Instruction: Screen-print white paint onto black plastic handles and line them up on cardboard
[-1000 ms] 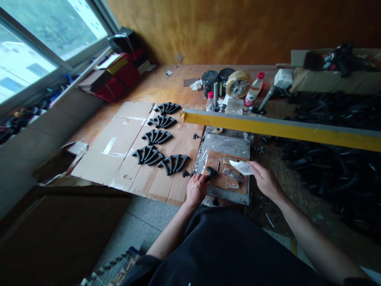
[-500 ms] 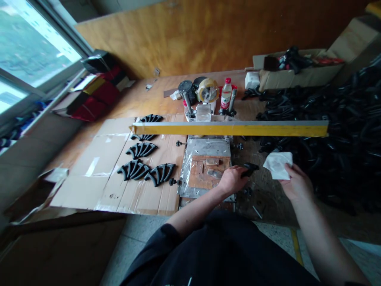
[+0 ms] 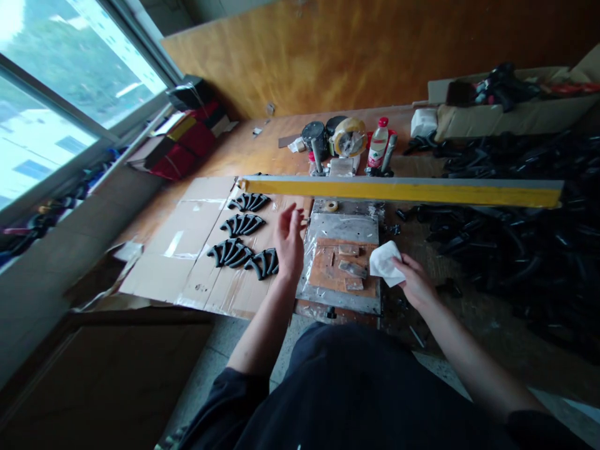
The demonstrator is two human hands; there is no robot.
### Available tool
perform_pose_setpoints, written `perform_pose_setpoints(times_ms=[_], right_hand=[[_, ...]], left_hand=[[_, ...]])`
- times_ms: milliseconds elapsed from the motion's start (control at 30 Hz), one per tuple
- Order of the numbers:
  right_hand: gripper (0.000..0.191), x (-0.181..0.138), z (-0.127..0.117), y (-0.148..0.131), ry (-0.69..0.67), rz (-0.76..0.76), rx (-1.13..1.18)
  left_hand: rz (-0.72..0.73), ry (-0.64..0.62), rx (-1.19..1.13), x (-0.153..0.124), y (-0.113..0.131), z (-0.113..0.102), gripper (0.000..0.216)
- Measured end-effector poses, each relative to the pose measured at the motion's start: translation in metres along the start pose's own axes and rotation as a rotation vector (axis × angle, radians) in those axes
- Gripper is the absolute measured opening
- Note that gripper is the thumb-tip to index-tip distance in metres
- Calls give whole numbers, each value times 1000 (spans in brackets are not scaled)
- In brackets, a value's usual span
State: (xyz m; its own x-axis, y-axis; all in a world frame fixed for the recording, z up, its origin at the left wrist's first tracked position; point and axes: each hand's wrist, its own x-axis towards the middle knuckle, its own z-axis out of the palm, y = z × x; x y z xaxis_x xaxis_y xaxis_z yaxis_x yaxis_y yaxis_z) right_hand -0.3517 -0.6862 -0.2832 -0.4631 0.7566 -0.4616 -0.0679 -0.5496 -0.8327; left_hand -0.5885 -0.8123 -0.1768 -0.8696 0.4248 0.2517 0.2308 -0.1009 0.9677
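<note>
My left hand (image 3: 288, 240) hovers open, fingers spread, above the cardboard sheet (image 3: 187, 250), just over the nearest group of black curved plastic parts (image 3: 263, 262). More groups of the same parts (image 3: 241, 224) lie in a row behind it. My right hand (image 3: 412, 281) is closed on a white cloth (image 3: 385, 262) at the right edge of the metal jig plate (image 3: 344, 228). The plate carries an orange-brown pad (image 3: 328, 269) with small metal pieces on it.
A long yellow bar (image 3: 403, 190) crosses above the plate. Behind it stand a tape roll (image 3: 349, 136), a red-capped bottle (image 3: 377, 142) and black tins (image 3: 313, 132). A big heap of black parts (image 3: 506, 237) fills the right; a cardboard box (image 3: 506, 115) sits at the back right.
My left hand let go of the black part it held at the plate's right side and swung left over the cardboard, now open. My right hand brought the cloth back to the plate's edge.
</note>
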Motion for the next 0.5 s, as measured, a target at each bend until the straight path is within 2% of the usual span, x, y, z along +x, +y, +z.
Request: perform_pose_setpoints(times_ms=[67, 133, 267, 333, 400, 500], right_hand=[[40, 3, 15, 3, -75, -11, -58], [41, 8, 27, 4, -122, -43, -120], [46, 16, 43, 9, -197, -115, -284], [49, 19, 46, 13, -257, -132, -358], [49, 25, 40, 13, -260, -167, -439], [33, 37, 14, -4, -86, -345, -619]], left_hand=[[110, 99, -66, 20, 24, -10, 37], [197, 131, -111, 34, 47, -13, 41], [253, 52, -201, 43, 81, -5, 56], [288, 24, -207, 40, 87, -1, 63], [339, 16, -172, 33, 87, 0, 68], [403, -14, -122, 16, 77, -8, 63]])
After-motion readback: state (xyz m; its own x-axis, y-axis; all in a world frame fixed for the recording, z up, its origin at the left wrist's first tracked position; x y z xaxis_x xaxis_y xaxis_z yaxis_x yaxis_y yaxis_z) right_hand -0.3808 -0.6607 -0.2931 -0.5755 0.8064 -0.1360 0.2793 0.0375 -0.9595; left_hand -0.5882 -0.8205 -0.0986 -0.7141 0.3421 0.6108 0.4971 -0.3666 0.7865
